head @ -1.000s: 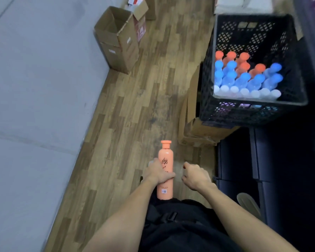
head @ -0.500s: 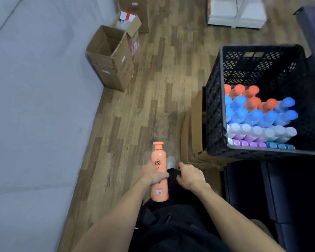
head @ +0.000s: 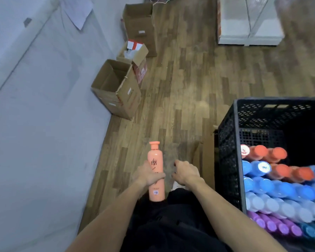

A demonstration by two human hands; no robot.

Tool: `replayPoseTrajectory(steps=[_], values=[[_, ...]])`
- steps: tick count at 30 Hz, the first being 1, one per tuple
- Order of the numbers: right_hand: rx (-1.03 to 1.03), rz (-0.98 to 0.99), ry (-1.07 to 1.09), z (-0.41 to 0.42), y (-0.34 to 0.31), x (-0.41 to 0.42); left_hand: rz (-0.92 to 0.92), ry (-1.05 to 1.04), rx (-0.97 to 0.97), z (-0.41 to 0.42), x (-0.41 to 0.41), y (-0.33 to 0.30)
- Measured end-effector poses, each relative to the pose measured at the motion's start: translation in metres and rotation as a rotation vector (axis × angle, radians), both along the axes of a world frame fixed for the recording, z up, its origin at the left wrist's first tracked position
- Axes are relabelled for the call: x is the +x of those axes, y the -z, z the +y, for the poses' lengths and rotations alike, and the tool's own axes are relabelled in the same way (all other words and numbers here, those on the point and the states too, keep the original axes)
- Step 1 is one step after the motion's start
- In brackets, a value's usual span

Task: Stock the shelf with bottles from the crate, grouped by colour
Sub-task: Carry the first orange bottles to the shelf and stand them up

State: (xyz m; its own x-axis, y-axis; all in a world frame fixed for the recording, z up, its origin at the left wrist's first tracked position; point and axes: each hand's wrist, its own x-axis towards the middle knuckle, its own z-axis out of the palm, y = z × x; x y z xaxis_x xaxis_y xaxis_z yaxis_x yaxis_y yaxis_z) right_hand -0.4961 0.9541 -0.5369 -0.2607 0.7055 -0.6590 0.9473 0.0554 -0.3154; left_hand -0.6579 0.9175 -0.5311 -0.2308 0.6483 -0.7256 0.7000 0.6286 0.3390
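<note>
An orange bottle (head: 155, 171) is held upright in the lower middle of the frame by the left hand (head: 147, 174), whose fingers are wrapped round its middle; the cap points toward the top of the frame and a small label is seen near the base. Just to the right of it, the right hand (head: 185, 172) is seen with its fingers loosely curled and nothing held in them, apart from the bottle. Both bare forearms are stretched up from the bottom edge over dark clothing.

At the right edge, a black plastic crate (head: 229, 160) is seen, with its lattice wall turned toward the hands. Bottles are laid inside it in rows by colour: orange bottles (head: 273, 155) toward the top, then blue bottles (head: 280, 186), pale white-blue bottles (head: 273, 204), purple bottles (head: 269, 222) and teal bottles (head: 311, 231) at the lower right.

A wooden floor (head: 189, 79) fills the middle of the frame. Open cardboard boxes (head: 116, 88) are set along a grey wall (head: 35, 124) in the upper left. A white unit (head: 249, 20) is seen at the upper right, blurred.
</note>
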Motion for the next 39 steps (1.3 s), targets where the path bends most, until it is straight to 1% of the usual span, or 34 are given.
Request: replayPoseTrajectory(steps=[3, 9, 11, 13, 16, 21, 26, 30, 32, 36, 39], values=[[-0.032, 0.006, 0.103, 0.037, -0.002, 0.006, -0.028, 0.059, 0.033, 0.041, 0.008, -0.003], [-0.082, -0.056, 0.285, 0.090, 0.003, 0.025, -0.063, 0.246, -0.030, 0.122, 0.014, 0.030], [-0.095, -0.077, 0.373, 0.103, 0.008, 0.034, -0.048, 0.341, -0.041, 0.156, 0.021, 0.027], [-0.112, -0.101, 0.484, 0.114, 0.009, 0.043, -0.037, 0.465, -0.072, 0.191, 0.027, 0.032], [-0.163, -0.129, 0.706, 0.125, 0.006, 0.046, -0.047, 0.669, -0.067, 0.240, 0.037, 0.039], [-0.254, -0.110, 1.104, 0.127, -0.005, 0.014, -0.030, 1.050, -0.095, 0.293, 0.058, 0.030], [-0.295, -0.093, 1.426, 0.112, -0.016, -0.023, -0.039, 1.369, -0.109, 0.309, 0.080, 0.022], [-0.275, -0.102, 1.712, 0.088, -0.026, -0.043, -0.056, 1.673, -0.106, 0.295, 0.105, 0.011], [-0.251, -0.096, 1.818, 0.076, -0.029, -0.050, -0.077, 1.794, -0.102, 0.282, 0.115, 0.006], [-0.196, -0.095, 1.965, 0.054, -0.033, -0.058, -0.119, 1.890, -0.091, 0.257, 0.122, -0.001], [-0.110, -0.112, 2.008, 0.037, -0.039, -0.055, -0.151, 1.921, -0.059, 0.244, 0.127, -0.010]])
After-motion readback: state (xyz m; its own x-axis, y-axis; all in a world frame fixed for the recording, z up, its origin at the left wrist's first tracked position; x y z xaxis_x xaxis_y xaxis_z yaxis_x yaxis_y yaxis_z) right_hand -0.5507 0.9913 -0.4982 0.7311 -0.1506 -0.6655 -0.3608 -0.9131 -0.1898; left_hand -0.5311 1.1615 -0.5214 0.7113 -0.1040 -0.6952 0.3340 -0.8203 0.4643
